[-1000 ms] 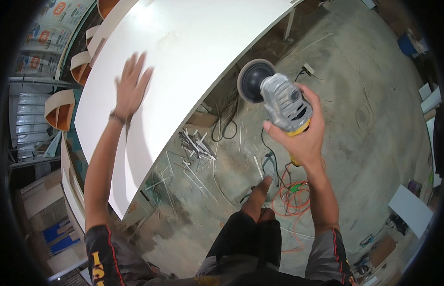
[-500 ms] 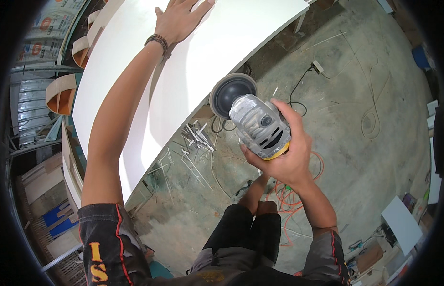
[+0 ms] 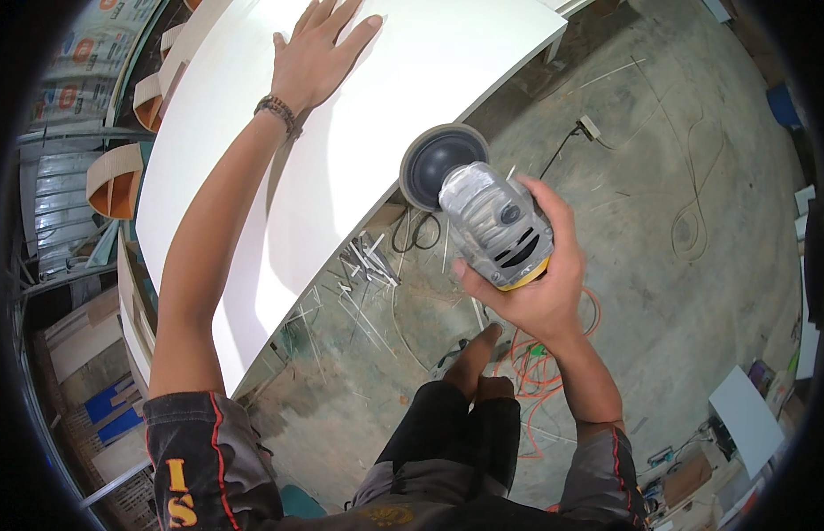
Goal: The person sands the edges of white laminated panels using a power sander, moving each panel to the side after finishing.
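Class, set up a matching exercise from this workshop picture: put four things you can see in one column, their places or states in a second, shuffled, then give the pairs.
Things:
1. left hand
2. grey and yellow handheld sander
3. orange cable
4. beaded bracelet

Places or states:
A. coiled on the concrete floor
B. flat on the big white panel
C. around the left wrist
D. gripped in the right hand

Pairs: 1-B, 2-D, 3-A, 4-C
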A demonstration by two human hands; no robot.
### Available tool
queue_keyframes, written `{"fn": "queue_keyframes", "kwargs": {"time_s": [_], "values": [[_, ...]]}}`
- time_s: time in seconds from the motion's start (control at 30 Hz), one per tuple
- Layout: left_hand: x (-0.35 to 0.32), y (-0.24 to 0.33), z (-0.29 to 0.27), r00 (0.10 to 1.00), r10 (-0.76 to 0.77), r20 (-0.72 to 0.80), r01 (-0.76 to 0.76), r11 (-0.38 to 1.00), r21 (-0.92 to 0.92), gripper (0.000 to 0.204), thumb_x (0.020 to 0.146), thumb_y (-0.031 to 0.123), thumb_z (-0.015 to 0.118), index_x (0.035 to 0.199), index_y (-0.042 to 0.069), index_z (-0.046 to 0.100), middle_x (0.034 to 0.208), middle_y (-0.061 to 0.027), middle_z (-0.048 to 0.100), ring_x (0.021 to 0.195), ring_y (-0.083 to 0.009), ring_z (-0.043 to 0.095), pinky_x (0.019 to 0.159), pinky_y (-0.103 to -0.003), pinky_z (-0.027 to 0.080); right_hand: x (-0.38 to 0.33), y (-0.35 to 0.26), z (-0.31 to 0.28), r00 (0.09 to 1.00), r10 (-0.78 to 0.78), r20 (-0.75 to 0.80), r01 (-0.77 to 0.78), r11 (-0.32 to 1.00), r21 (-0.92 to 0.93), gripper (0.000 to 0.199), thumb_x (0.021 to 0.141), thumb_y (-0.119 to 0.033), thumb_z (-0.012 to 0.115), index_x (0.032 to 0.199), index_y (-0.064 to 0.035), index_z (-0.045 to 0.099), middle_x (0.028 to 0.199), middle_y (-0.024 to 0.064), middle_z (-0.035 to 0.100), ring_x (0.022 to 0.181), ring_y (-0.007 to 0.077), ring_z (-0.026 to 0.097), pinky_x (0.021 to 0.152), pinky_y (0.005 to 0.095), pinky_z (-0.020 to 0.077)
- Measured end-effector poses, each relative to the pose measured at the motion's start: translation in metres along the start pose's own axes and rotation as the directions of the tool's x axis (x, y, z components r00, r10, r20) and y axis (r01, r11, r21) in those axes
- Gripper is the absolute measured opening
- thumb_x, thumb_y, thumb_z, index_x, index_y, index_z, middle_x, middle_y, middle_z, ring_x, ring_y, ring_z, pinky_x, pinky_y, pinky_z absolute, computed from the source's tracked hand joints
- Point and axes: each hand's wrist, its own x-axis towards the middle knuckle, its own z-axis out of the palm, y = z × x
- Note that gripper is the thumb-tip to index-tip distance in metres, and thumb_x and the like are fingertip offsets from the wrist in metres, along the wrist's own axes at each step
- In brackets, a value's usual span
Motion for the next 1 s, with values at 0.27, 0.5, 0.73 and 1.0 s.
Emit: {"fn": "queue_keyframes", "kwargs": {"time_s": [0.27, 0.5, 0.73, 1.0], "values": [[0.013, -0.031, 0.03, 0.981, 0.11, -0.162, -0.104, 0.993, 0.049, 0.071, 0.099, 0.073, 0.037, 0.16, 0.037, 0.037, 0.169, -0.0056, 0.03, 0.157, -0.0291, 0.024, 0.122, -0.071, 0.013, 0.03, 0.015, -0.019, 0.995, 0.038, -0.095, -0.032, 0.997, 0.067, 0.085, 0.068, -0.021, 0.093, 0.138, 0.0007, 0.051, 0.118, 0.0168, 0.068, 0.105, 0.0241, 0.071, 0.09, 0.0359, 0.0566], [0.011, -0.021, 0.028, 0.989, 0.076, -0.123, -0.07, 0.996, 0.053, 0.072, 0.099, 0.073, 0.036, 0.161, 0.035, 0.036, 0.169, -0.0047, 0.03, 0.157, -0.0282, 0.022, 0.123, -0.07, 0.011, 0.056, 0.031, -0.044, 0.984, 0.123, -0.129, -0.11, 0.989, 0.1, 0.084, 0.069, -0.021, 0.093, 0.138, 0.0009, 0.051, 0.119, 0.016, 0.067, 0.108, 0.0228, 0.068, 0.093, 0.0352, 0.0543], [0.01, -0.016, 0.021, 0.996, 0.04, -0.085, -0.036, 0.999, 0.038, 0.073, 0.098, 0.074, 0.038, 0.159, 0.035, 0.039, 0.169, -0.0054, 0.03, 0.158, -0.0278, 0.021, 0.123, -0.068, 0.009, 0.081, 0.043, -0.065, 0.975, 0.158, -0.157, -0.144, 0.985, 0.1, 0.084, 0.069, -0.021, 0.094, 0.138, -0.0007, 0.051, 0.122, 0.0151, 0.065, 0.109, 0.0221, 0.066, 0.095, 0.035, 0.053], [0.01, -0.016, 0.019, 0.997, 0.029, -0.069, -0.027, 0.999, 0.028, 0.073, 0.098, 0.073, 0.039, 0.159, 0.034, 0.04, 0.169, -0.0056, 0.03, 0.158, -0.0288, 0.021, 0.123, -0.07, 0.01, 0.106, 0.054, -0.085, 0.957, 0.213, -0.197, -0.176, 0.966, 0.19, 0.08, 0.072, -0.018, 0.093, 0.136, 0.0013, 0.05, 0.12, 0.0134, 0.065, 0.108, 0.0207, 0.066, 0.095, 0.0341, 0.0529]]}}
